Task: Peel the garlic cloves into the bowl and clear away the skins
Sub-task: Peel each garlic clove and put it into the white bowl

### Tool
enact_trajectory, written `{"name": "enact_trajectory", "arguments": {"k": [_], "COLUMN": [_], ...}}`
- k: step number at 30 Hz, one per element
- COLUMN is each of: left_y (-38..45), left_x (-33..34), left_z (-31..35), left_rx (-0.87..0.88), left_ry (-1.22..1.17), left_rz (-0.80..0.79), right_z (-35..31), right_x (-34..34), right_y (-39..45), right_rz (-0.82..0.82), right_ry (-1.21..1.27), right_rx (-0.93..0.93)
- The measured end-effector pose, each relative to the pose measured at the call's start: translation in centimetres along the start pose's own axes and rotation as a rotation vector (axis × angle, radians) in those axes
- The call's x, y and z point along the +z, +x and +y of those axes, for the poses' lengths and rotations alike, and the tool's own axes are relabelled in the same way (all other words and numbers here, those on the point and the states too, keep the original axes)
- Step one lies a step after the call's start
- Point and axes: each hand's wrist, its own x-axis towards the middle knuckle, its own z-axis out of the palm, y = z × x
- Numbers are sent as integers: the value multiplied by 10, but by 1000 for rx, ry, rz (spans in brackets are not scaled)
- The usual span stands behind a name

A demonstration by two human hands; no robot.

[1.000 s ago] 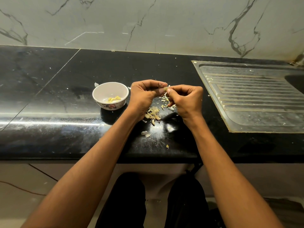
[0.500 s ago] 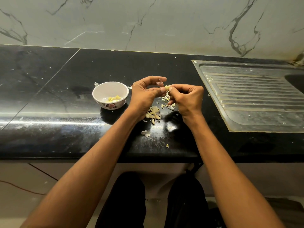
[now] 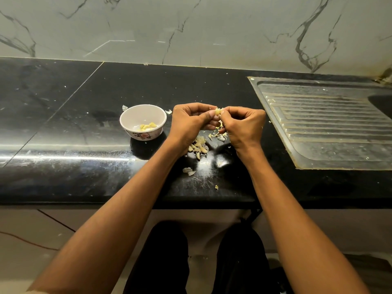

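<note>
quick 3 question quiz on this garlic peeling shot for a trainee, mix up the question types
1. True or false: the bowl already holds some peeled cloves.
2. Which hands pinch the garlic clove? A) left hand only B) right hand only C) both
3. Fill in: the unpeeled cloves lie on the ___ countertop, between the two wrists.

Key: 1 true; 2 C; 3 black
</note>
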Motion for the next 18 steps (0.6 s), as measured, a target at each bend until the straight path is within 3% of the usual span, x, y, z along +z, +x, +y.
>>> {"name": "enact_trajectory", "arguments": {"k": [8, 18], "left_y": [0, 3], "left_x": [2, -1], "left_z": [-2, -2], "left_rx": [40, 49], "left_ry": [35, 31], "left_rz": [22, 44], "right_z": [1, 6], "right_x": [3, -1], "right_y": [-2, 5], "right_rz": [17, 39], "right_ry": [-81, -61], "right_rx": [-45, 80]}}
